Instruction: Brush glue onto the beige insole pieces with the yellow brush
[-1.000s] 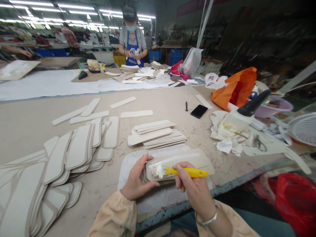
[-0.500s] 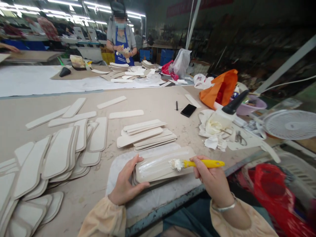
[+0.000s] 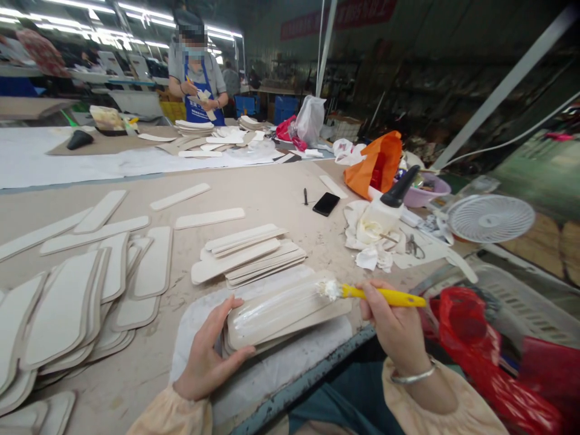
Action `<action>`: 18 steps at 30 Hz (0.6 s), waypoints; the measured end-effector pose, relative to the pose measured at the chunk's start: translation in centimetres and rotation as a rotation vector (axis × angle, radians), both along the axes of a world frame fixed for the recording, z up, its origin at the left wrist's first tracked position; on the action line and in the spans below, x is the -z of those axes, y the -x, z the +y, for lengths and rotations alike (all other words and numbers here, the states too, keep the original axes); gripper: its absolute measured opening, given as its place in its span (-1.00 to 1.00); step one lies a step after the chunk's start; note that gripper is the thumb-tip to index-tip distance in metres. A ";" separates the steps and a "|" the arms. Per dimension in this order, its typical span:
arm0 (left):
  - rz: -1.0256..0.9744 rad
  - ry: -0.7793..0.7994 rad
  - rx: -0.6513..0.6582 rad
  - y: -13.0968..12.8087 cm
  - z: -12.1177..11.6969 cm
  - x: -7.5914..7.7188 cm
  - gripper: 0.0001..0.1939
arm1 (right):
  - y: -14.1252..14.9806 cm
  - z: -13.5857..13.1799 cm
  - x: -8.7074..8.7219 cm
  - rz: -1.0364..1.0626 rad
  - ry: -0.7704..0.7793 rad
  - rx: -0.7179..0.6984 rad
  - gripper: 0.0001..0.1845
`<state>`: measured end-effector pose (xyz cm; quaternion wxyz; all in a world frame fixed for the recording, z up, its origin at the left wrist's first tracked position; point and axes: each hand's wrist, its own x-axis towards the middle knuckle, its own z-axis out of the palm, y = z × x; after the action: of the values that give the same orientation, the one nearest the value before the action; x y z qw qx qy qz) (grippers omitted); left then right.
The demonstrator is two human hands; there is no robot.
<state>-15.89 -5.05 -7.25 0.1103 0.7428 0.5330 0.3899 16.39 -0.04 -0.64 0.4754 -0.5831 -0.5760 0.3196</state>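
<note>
Right hand (image 3: 395,326) wrapped round yellow brush (image 3: 352,292), left hand (image 3: 209,351) spread, clasping panel stack (image 3: 295,331); top panel (image 3: 278,307) looks mostly coated, edges probably left.

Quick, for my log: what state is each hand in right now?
Left hand: holding the end of the panel stack between thumb and spread fingers.
Right hand: closed, holding the yellow brush.

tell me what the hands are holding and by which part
Right hand holds the yellow brush by its handle; left hand clasps stacked panels at their left end.
</note>
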 end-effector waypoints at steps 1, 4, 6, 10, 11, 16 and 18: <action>0.005 -0.003 0.001 0.0 0.0 0.1 -0.15 | 0.9 -0.3 0.0 0.058 0.031 -0.050 -0.64; 0.014 -0.006 -0.003 0.2 0.0 0.5 -0.15 | 3.0 -0.5 0.4 0.087 0.093 -0.221 -0.67; 0.019 0.002 -0.008 0.3 0.0 0.8 -0.15 | 3.2 -0.2 0.7 0.035 0.085 -0.254 -0.68; 0.024 -0.001 -0.011 0.4 -0.1 0.8 -0.16 | 0.4 1.1 1.1 -0.076 0.001 -0.093 -0.63; 0.025 -0.005 -0.010 0.4 -0.1 0.8 -0.17 | -0.5 1.4 1.1 -0.097 -0.020 -0.047 -0.62; 0.028 0.001 -0.015 0.4 0.0 0.7 -0.17 | -1.6 1.8 0.9 0.004 -0.034 0.046 -0.62; 0.031 0.006 -0.017 0.5 0.0 0.8 -0.17 | -0.5 1.9 0.8 0.062 0.007 -0.012 -0.60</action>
<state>-16.34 -5.09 -8.01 0.1010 0.7438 0.5422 0.3778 16.90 1.82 -1.45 0.4890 -0.5713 -0.5633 0.3423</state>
